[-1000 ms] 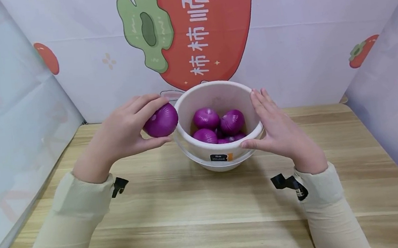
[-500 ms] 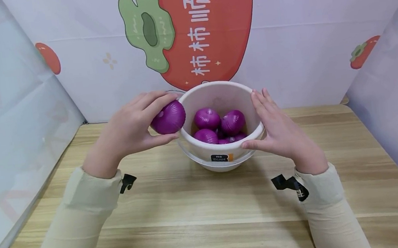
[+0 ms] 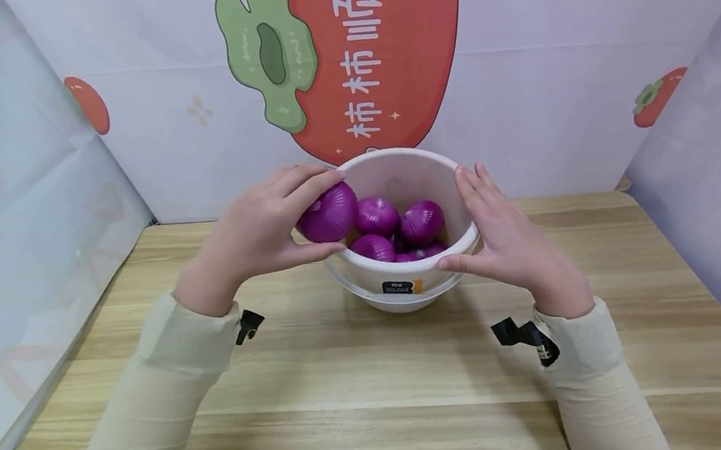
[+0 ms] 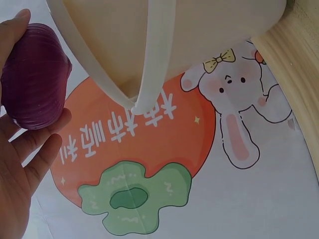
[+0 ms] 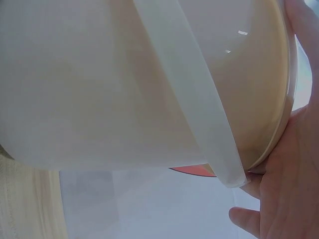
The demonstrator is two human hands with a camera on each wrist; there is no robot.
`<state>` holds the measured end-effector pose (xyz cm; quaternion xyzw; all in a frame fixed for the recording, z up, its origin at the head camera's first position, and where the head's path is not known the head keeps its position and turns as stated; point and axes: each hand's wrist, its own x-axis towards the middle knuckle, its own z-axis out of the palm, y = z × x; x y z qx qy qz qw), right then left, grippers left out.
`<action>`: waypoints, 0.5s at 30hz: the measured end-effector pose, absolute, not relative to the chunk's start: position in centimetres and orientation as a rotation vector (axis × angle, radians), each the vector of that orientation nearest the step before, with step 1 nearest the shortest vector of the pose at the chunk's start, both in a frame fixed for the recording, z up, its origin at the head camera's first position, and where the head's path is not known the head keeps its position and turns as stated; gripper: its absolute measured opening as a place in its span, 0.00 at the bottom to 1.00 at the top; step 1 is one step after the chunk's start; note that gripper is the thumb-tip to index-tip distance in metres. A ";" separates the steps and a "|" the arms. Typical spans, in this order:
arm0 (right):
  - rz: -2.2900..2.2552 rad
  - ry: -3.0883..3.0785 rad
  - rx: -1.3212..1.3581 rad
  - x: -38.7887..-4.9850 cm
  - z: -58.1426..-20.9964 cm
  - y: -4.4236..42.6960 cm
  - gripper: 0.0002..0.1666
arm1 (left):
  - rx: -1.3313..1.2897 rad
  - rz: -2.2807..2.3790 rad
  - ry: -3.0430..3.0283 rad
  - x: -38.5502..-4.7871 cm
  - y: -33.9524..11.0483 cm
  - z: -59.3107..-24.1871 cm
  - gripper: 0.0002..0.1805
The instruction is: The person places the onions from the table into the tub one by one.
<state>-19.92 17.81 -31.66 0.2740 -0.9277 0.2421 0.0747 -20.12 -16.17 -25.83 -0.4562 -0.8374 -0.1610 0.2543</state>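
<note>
My left hand (image 3: 261, 229) grips a purple onion (image 3: 329, 214) between thumb and fingers at the left rim of a white bucket (image 3: 361, 273). In the left wrist view the same onion (image 4: 37, 74) sits against my fingertips, beside the bucket's rim. Several more purple onions, such as one onion (image 3: 422, 222), lie inside the bucket; those lowest are partly hidden. On the other side, my right hand (image 3: 509, 238) rests against the rim with fairly straight fingers, thumb towards the front. The right wrist view shows its palm (image 5: 294, 164) by the rim.
The bucket's white handle (image 5: 189, 84) hangs down against its outside. It stands on a wooden table (image 3: 353, 396) near the back wall sheet (image 3: 561, 105), which is printed with a large persimmon (image 3: 407, 49). White sheets also line the left and right sides.
My left hand has moved right with the onion, from beside the bucket to over its left rim. My right hand and the bucket have stayed in place.
</note>
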 end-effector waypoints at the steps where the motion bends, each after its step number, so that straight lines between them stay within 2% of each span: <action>1: 0.725 -2.782 0.823 -19.9 -31.7 17.8 0.73 | -1.239 -0.436 -2.278 -20.2 -16.0 -25.8 0.41; 15: 0.744 -2.788 0.818 -19.8 -31.5 17.7 0.73 | -1.257 -0.493 -2.311 -21.2 -13.9 -26.3 0.42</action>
